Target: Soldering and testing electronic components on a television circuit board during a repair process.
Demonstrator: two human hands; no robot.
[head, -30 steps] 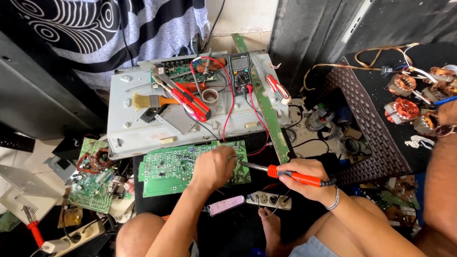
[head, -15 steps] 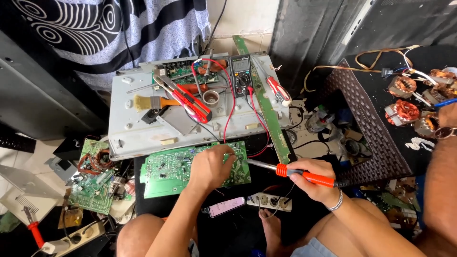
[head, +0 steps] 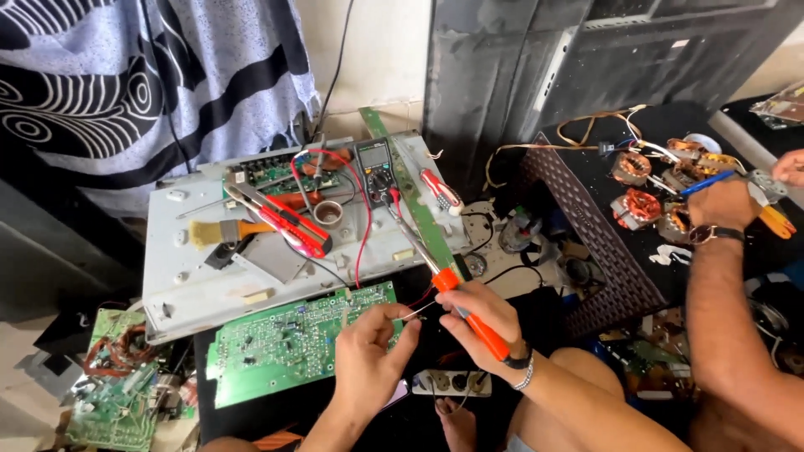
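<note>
We see the green circuit board (head: pixel 293 347) at frame 7 o'clock, lying flat, lower edge of the grey metal chassis (head: pixel 209 285) just above. Left hand (head: pixel 368 356) pinches thin solder wire (head: pixel 416 311) at the board's 3 o'clock edge. Right hand (head: pixel 481 314) wraps the orange-handled soldering iron (head: pixel 469 310), shaft pointing 11 o'clock. Multimeter (head: pixel 374 172) at 12; a co-worker's hand (head: pixel 724 205) at 2.

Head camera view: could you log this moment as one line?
left hand: pinching thin solder wire | right hand: gripping orange-handled soldering iron | below: green rectangular circuit board
</note>
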